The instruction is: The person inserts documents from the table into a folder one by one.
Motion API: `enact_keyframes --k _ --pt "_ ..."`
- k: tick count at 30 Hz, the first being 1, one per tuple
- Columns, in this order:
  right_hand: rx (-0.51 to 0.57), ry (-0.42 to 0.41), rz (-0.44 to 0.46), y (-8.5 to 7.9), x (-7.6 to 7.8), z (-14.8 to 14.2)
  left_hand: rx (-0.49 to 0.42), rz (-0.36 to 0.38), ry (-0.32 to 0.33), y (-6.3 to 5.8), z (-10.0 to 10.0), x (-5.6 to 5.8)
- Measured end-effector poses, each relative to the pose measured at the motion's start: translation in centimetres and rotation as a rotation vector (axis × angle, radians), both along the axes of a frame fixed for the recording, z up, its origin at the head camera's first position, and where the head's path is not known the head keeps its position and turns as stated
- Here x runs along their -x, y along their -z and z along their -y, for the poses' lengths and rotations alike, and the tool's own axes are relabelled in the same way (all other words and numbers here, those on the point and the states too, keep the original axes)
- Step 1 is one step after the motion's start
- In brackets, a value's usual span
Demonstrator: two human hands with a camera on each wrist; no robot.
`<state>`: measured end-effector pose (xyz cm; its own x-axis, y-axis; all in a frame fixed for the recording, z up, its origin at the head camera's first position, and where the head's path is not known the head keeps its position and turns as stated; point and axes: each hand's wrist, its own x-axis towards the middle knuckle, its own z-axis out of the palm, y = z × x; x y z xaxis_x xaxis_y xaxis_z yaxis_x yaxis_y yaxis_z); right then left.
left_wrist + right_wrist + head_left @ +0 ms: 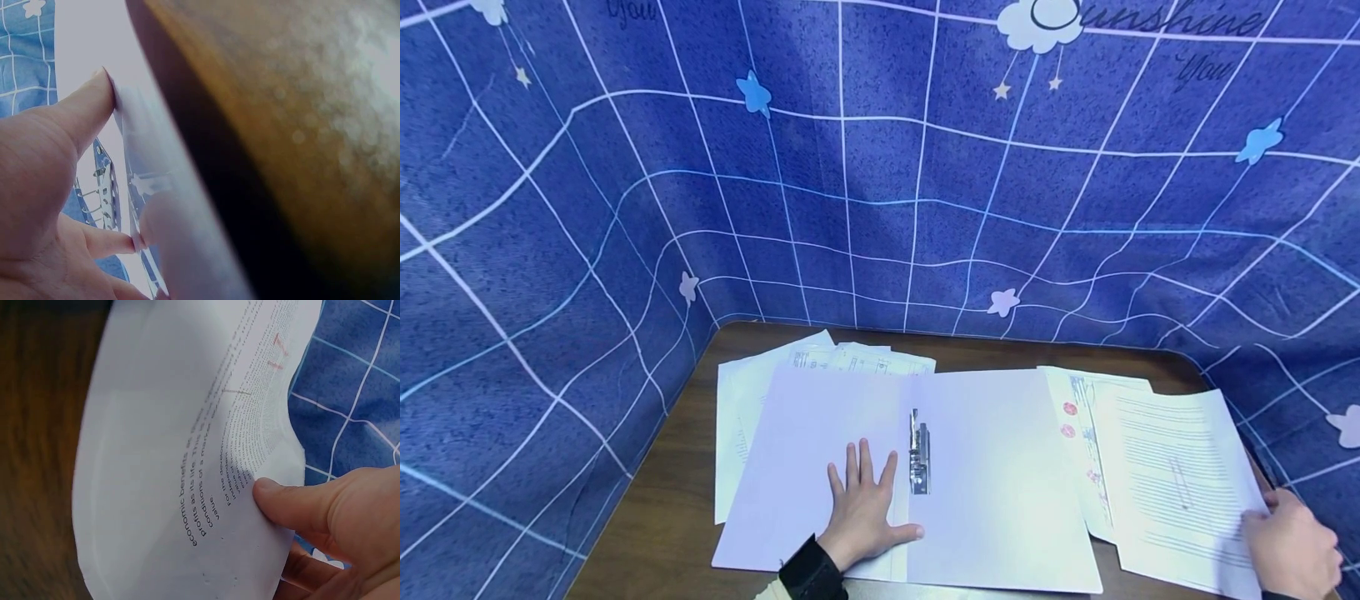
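An opened white file folder lies flat on the table, with a metal clip along its spine. My left hand rests spread on the folder's left side, thumb reaching toward the spine; in the left wrist view its thumb and fingers touch the white surface. At the far right, my right hand pinches the right edge of a printed sheet between thumb and fingers. The right wrist view shows that paper bending near the thumb, with lines of text and a red mark. Its fingers behind the paper are partly hidden.
Loose papers stick out from under the folder's left and top edges. Another sheet with red stamps lies partly between the folder and the printed sheet. The brown wooden table meets a blue grid-patterned cloth at the back and sides.
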<state>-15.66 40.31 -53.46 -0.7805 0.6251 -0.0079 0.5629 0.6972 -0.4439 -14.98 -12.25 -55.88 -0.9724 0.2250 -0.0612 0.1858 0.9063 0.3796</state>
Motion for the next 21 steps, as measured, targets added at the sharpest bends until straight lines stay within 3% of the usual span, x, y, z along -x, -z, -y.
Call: enact_keyframes --k 7,11,18,21 --pt "0.01 0.044 0.058 -0.2 -0.2 0.0 -0.001 0.003 -0.001 0.0 0.0 0.0" --pt "0.015 0.043 0.029 -0.5 -0.4 -0.1 -0.003 0.003 -0.003 0.0 0.0 0.0" --pt "-0.012 -0.02 -0.259 -2.2 -0.2 -0.7 -0.017 0.002 0.0 0.1 0.0 0.1" --pt "0.033 -0.027 -0.35 -3.5 0.0 -0.6 -0.02 0.0 0.001 0.2 0.0 0.1"
